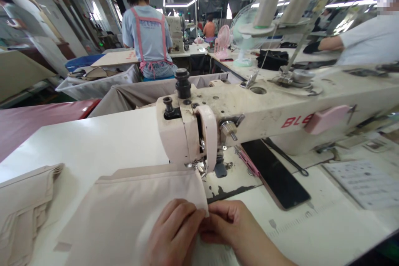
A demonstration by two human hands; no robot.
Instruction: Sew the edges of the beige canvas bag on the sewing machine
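A beige fabric piece (131, 212) lies flat on the white sewing table (93, 141), its far edge under the head of the cream sewing machine (249, 112). My left hand (173, 232) rests on the fabric's near right corner with fingers curled, pinching its edge. My right hand (230, 224) meets it from the right, fingers closed on the same fabric edge. Both hands sit just in front of the needle area (202, 166).
A stack of folded beige pieces (25, 208) lies at the left. A dark phone (274, 174) and a printed sheet (364, 183) lie to the right of the needle. Thread cones (269, 2) stand above the machine. Other workers sit at tables behind; bins hold fabric.
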